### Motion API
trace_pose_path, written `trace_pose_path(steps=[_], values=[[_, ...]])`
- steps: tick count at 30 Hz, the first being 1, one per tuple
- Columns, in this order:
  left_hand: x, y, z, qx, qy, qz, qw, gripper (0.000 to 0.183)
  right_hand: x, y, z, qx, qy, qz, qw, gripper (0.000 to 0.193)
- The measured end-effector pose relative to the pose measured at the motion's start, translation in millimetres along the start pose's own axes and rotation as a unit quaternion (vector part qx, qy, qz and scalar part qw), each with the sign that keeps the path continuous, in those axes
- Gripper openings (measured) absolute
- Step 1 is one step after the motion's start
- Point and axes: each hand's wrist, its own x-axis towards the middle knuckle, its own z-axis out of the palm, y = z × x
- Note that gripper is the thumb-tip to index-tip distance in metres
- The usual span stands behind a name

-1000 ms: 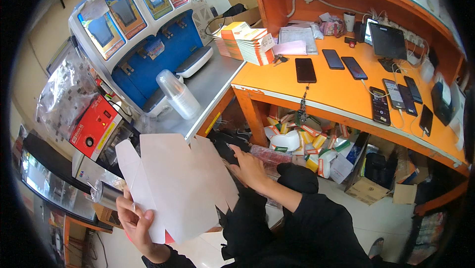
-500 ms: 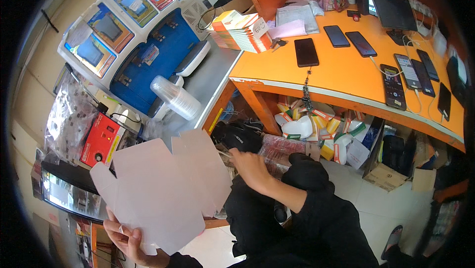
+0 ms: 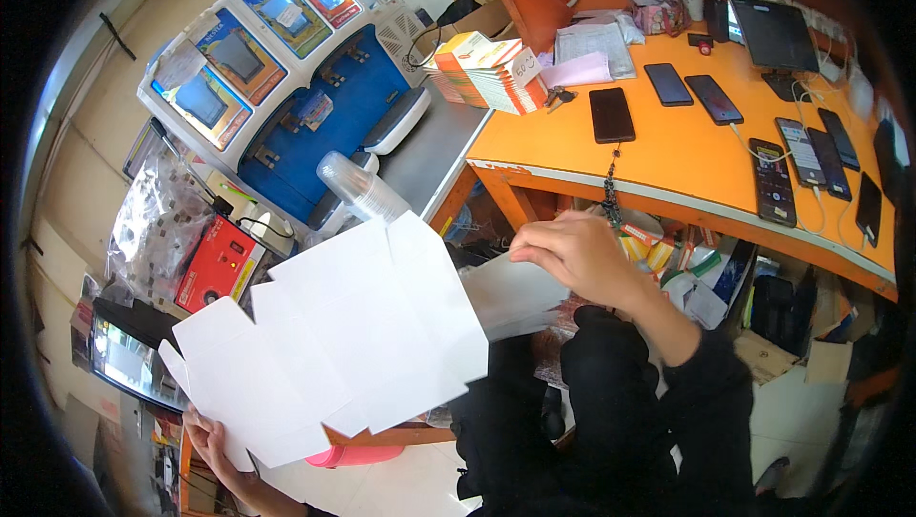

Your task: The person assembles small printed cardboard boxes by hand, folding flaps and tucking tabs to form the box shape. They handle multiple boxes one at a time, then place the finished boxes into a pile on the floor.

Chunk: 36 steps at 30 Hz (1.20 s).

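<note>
A large flat white cardboard box blank [image 3: 334, 336], with notched edges and fold lines, is tilted in front of me. My left hand [image 3: 207, 439] grips its lower left corner, the fingers partly behind the card. From behind the blank's right edge a thin greyish sheet [image 3: 515, 296] runs to my right hand [image 3: 584, 258], whose fingers are pinched on its upper edge. The sheet is smeared by motion, and I cannot tell whether it is joined to the blank. My knees in black trousers are below the sheet.
A stack of clear plastic cups [image 3: 358, 185] stands beyond the blank, near a drinks dispenser [image 3: 315, 126] and a red machine [image 3: 221, 264]. Several phones and a stack of small boxes [image 3: 487, 69] lie on the orange desk [image 3: 658, 150]. Packages and cartons crowd the space underneath.
My right hand has moved up and right, drawing out the greyish sheet. The blank has turned and looks brighter, and my left hand is further left. The whole view has shifted slightly.
</note>
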Motion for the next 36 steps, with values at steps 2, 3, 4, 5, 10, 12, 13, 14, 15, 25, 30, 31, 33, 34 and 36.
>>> trace_pose_path(steps=[2,3,4,5,10,12,13,14,15,25,30,31,33,34,36], values=[[-1.7,-8.0,1.3,-0.007,0.008,0.021,1.0,0.028,8.7,-10.5,-24.5,0.003,-0.033,-0.011,0.999,0.015],[-2.9,-8.9,4.7,0.023,0.019,0.02,0.999,0.026,13.5,-15.0,-34.9,-0.004,-0.044,-0.027,0.999,0.015],[-5.1,-8.4,10.1,-0.027,0.025,-0.012,0.999,0.024,17.9,-19.0,-44.2,-0.006,-0.05,-0.024,0.998,0.016],[-2.9,-5.4,14.1,-0.089,0.007,-0.042,0.995,0.022,21.6,-22.6,-52.4,-0.013,-0.054,-0.028,0.998,0.016],[-2.9,7.6,30.6,-0.169,0.004,-0.051,0.984,0.023,29.0,-35.4,-77.7,0.004,-0.098,0.05,0.994,0.012],[-9.0,7.2,26.5,-0.137,0.036,-0.049,0.989,0.025,34.2,-37.3,-82.0,0.001,-0.108,0.078,0.991,0.014],[-12.2,4.8,23.1,-0.118,0.049,-0.037,0.991,0.026,37.2,-38.5,-83.4,-0.005,-0.111,0.073,0.991,0.014],[-15.4,2.0,18.2,-0.111,0.049,-0.045,0.992,0.024,40.8,-39.8,-84.2,-0.007,-0.113,0.068,0.991,0.015],[-17.3,-0.5,11.6,-0.101,0.046,-0.044,0.993,0.025,44.5,-41.4,-85.0,-0.009,-0.115,0.064,0.991,0.016],[-34.8,-28.2,-15.7,-0.091,0.24,-0.094,0.962,0.051,75.4,-60.1,-80.7,-0.008,-0.122,0.022,0.992,0.018],[-34.0,-34.7,-8.7,-0.099,0.107,-0.048,0.988,0.022,85.3,-62.3,-77.1,0.018,-0.119,0.035,0.992,0.02],[-32.0,-36.8,-0.4,-0.068,0.116,-0.048,0.99,0.028,86.2,-63.1,-75.8,0.013,-0.127,0.052,0.99,0.02],[-21.8,-42.8,21.2,-0.096,0.135,-0.062,0.984,0.017,87.9,-65.3,-73.4,0.007,-0.139,0.084,0.987,0.02],[-16.8,-46.5,35.1,-0.172,0.183,-0.091,0.964,0.022,87.7,-67.1,-72.2,-0.02,-0.137,0.059,0.989,0.021],[-12.1,-47.4,52.4,-0.179,0.197,-0.052,0.963,0.029,84.8,-72.0,-70.4,-0.066,-0.134,0.024,0.989,0.021]])
